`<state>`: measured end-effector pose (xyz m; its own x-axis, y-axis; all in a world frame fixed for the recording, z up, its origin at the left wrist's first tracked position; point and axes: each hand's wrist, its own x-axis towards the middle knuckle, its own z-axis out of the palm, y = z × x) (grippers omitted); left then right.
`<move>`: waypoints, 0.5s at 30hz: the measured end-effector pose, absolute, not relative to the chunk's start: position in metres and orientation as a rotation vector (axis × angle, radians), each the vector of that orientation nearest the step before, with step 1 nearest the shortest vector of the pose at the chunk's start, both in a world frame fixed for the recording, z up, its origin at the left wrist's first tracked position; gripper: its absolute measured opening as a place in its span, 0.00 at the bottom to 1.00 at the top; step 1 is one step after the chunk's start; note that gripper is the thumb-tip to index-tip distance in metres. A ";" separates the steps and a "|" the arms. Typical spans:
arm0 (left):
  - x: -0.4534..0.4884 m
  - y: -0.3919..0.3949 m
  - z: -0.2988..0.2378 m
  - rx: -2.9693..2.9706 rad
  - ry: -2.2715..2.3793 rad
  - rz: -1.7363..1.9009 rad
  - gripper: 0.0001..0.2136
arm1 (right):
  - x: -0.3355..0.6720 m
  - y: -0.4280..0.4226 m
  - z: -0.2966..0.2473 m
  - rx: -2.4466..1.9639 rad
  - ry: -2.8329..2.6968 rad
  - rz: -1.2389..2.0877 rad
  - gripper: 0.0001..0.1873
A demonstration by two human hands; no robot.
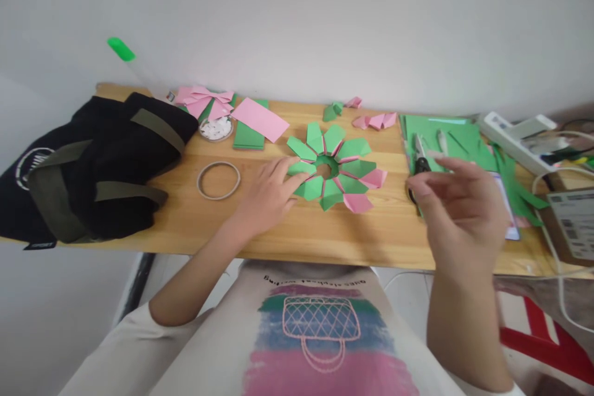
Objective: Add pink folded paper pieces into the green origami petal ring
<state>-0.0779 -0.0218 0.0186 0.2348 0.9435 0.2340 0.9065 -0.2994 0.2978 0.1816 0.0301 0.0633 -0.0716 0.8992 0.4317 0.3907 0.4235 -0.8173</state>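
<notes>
A: Left hand?

B: Left hand [269, 195] low over the pale wooden table [325, 238], thumb and fingertips touching the left petals of a flower-shaped ring of folded green and pink paper [355, 168]. Pinching or merely steadying, I cannot tell from where I stand.

A: And the ring itself?

B: Flat, mid-table, open at its centre. Petals mostly green; two pink ones at the right and lower right.

A: Right hand?

B: Right hand [464, 216] raised, well apart from the ring, fingers curled, thumb near the fingertips. Cannot tell whether anything is between them. Behind it, black-handled scissors [421, 165], partly hidden, on bright green paper sheets [452, 127].

A: Nearby?

B: Left of the left hand, a thin, pale round hoop [218, 198]. Farther back, a pink paper rectangle [261, 119] lying partly over a green paper stack [248, 139]. Far left, a black fabric bag with olive straps [116, 158].
</notes>
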 end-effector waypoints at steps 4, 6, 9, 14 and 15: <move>-0.077 -0.015 0.015 2.437 1.811 0.581 0.20 | 0.177 0.020 0.057 -1.066 -2.131 0.489 0.30; -0.077 -0.013 0.013 2.440 1.808 0.610 0.19 | 0.169 0.018 0.053 -1.008 -2.329 0.464 0.34; -0.077 -0.012 0.010 2.440 1.794 0.678 0.16 | 0.156 0.017 0.041 -0.941 -2.506 0.457 0.37; -0.076 -0.012 0.008 2.479 1.734 0.777 0.12 | 0.140 0.023 0.025 -0.891 -2.509 0.397 0.37; -0.076 -0.012 0.009 2.482 1.715 0.792 0.12 | 0.139 0.025 0.023 -0.900 -2.497 0.390 0.37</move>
<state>-0.0757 -0.0117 0.0089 0.2666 0.8806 0.3917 0.8693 -0.3952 0.2968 0.1388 0.0252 0.0235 -0.6829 0.6566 0.3201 0.5277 0.7465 -0.4052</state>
